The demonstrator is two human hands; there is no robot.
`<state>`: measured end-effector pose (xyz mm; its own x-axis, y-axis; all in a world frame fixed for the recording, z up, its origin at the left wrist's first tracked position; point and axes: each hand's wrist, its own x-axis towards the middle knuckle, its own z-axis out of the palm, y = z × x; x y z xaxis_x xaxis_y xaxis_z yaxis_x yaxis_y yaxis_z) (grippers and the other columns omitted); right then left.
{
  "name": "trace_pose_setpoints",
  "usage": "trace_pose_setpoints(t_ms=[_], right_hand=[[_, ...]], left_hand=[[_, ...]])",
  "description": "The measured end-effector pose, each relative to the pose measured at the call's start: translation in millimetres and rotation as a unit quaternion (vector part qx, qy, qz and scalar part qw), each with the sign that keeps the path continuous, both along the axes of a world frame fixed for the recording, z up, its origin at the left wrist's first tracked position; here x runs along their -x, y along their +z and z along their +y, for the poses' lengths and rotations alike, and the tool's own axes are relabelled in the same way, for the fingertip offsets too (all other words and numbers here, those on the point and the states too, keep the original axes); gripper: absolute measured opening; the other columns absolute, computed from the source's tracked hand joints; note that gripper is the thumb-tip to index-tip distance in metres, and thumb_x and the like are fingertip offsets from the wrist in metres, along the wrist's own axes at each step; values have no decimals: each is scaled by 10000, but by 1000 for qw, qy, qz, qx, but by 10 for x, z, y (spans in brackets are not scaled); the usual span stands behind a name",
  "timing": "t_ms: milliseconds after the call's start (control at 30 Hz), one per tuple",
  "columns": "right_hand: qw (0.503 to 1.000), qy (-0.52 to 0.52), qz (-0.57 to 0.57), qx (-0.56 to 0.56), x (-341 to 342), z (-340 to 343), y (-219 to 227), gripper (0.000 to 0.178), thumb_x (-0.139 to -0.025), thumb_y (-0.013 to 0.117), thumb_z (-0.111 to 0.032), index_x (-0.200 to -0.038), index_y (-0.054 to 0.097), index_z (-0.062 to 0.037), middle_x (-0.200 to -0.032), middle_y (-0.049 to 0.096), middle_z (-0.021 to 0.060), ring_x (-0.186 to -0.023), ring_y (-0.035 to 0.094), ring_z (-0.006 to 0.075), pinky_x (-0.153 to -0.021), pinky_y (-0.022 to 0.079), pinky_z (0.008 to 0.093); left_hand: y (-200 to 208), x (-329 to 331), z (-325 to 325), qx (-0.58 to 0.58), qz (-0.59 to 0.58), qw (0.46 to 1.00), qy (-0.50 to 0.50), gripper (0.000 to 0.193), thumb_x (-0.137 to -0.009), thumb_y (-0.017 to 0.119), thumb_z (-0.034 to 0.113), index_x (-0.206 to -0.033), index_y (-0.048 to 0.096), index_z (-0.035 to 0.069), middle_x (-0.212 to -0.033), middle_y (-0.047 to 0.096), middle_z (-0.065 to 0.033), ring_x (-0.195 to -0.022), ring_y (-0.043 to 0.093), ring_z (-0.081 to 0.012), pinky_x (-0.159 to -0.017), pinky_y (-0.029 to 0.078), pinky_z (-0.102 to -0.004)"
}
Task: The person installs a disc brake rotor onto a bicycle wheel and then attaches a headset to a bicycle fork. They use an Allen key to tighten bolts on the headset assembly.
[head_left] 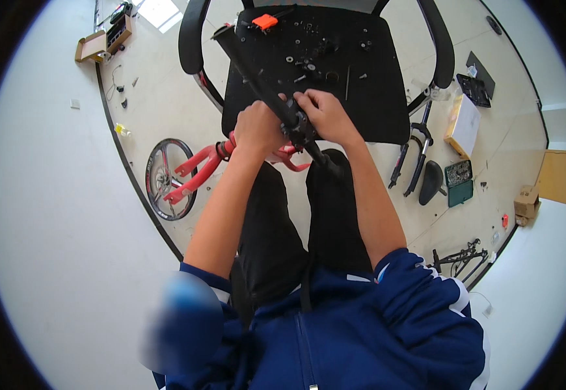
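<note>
A black handlebar [250,71] slants across in front of me, its near end over my right knee. At its middle is a black stem clamp [301,129]. Below and left of the clamp, my left hand [260,128] is closed round the red bicycle frame [283,155]; its fingertips are partly hidden behind the bar. The red fork legs [195,170] point to the left, with a black ring round the tube. My right hand [327,116] is closed at the clamp's far right side, thumb and fingers pinched against it; anything small between them is hidden.
A black office chair [380,84] ahead carries an orange piece [265,22], several bolts, washers and small parts. On the floor lie a wheel [169,179] at left, and a suspension fork [416,153], saddle [432,182], green toolbox [459,183] and black frame [462,260] at right.
</note>
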<state>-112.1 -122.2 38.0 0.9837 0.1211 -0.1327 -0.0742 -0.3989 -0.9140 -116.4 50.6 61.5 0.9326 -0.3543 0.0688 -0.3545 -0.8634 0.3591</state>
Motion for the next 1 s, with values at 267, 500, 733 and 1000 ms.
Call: trace_pose_setpoints(t_ms=[267, 500, 733, 1000], right_hand=[[985, 53, 4, -161, -94, -139, 29, 217, -946, 609, -199, -1012, 554, 0, -868, 548, 55, -816, 518, 142, -777, 439, 291], [996, 46, 70, 10, -132, -118, 16, 411, -938, 632, -342, -851, 652, 59, -673, 574, 140, -625, 538, 191, -623, 451, 337], [991, 71, -34, -111, -94, -141, 25, 218, -972, 612, -214, -968, 624, 3, -803, 557, -13, -701, 456, 57, -645, 391, 232], [997, 16, 36, -70, -47, -114, -70, 431, -985, 594, -345, -781, 621, 34, -643, 504, 31, -625, 450, 114, -617, 400, 292]], left_hand=[[15, -43, 6, -23, 13, 1000, 3, 372, -694, 763, 275, -998, 624, 112, -808, 684, -135, -783, 687, -357, -655, 544, -455], [-10, -19, 16, 12, 22, 1000, 15, 367, -710, 757, 273, -1027, 639, 129, -819, 682, -123, -798, 686, -351, -672, 542, -463], [-61, -25, 49, 41, 46, 997, 42, 417, -606, 774, 146, -984, 597, 158, -830, 653, -144, -852, 643, -405, -680, 511, -482], [-31, -21, 38, 30, 50, 998, 37, 401, -616, 765, 140, -981, 601, 153, -831, 661, -151, -863, 644, -407, -683, 511, -479]])
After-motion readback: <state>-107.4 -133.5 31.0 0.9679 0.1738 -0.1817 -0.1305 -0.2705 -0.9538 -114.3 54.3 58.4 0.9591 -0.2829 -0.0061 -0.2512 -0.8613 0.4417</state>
